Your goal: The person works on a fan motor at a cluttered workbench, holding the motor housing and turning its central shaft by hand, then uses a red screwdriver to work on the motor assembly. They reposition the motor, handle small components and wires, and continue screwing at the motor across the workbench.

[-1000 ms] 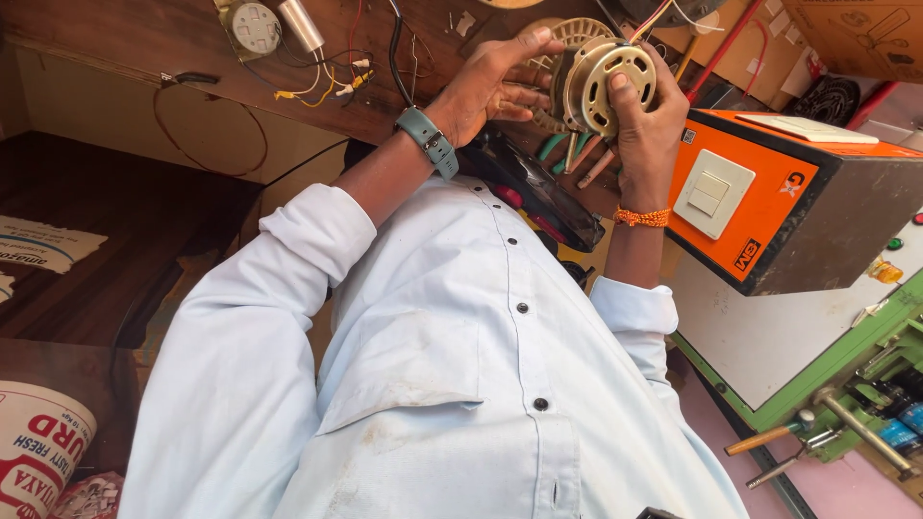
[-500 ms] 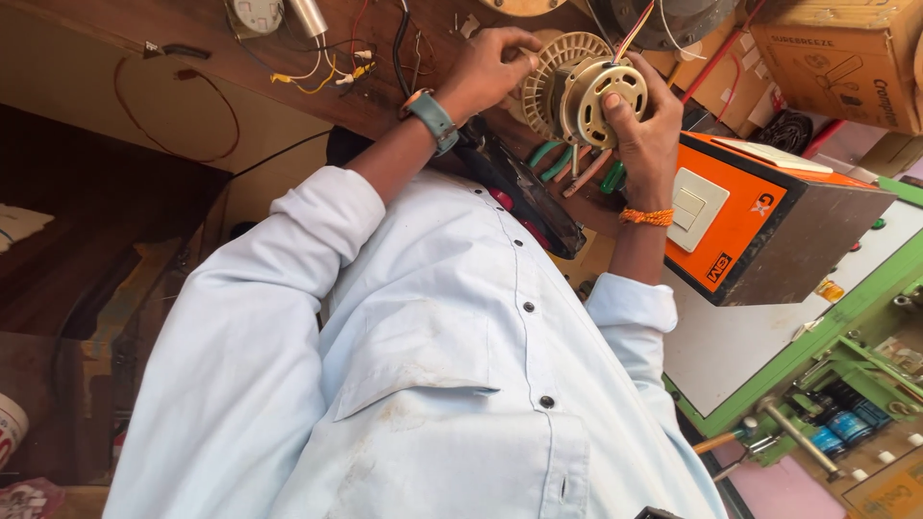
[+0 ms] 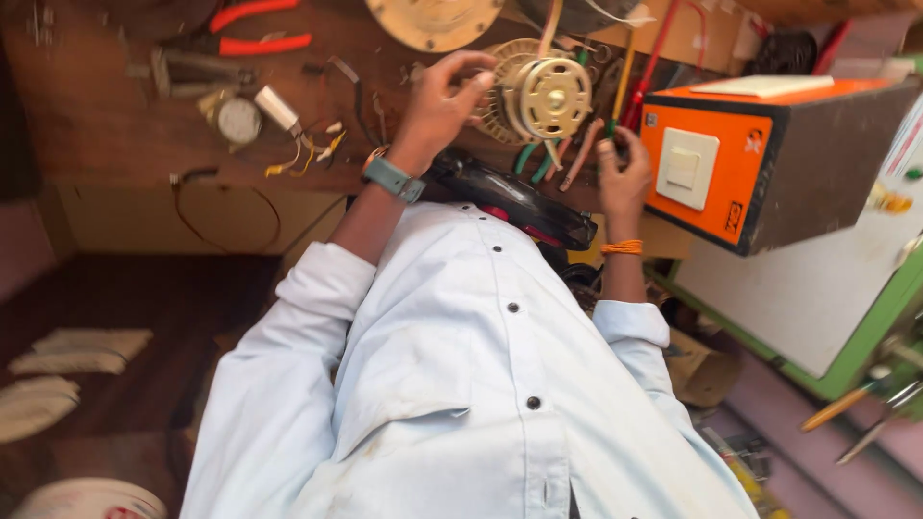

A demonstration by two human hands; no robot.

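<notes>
At the time of inspection the motor (image 3: 546,96) stood on the wooden bench (image 3: 106,125), directly ahead of the person and just beside an orange box (image 3: 731,163) fitted with a white switch. The left hand (image 3: 437,106), with a green watch (image 3: 392,178) at its wrist, was raised to the motor, its fingers (image 3: 478,82) bent and pinched against the ribbed rim. The right hand (image 3: 625,171) sat lower, loosely curled among the wires (image 3: 562,159) hanging from the motor. Whether it gripped one of them or a thin tool could not be told. The work was judged to be partway through: the motor lay bare with no outer cover on it, and its leads trailed free with their ends unjoined. A round metal plate (image 3: 437,19) lay apart at the far edge of the bench. The motor itself showed a cream, round hub in front of a wider finned ring, with pink, green and red leads below. No damage could be made out. A black tool (image 3: 510,197) lay near the person's chest, and red-handled pliers (image 3: 260,29) lay well apart to the left.
</notes>
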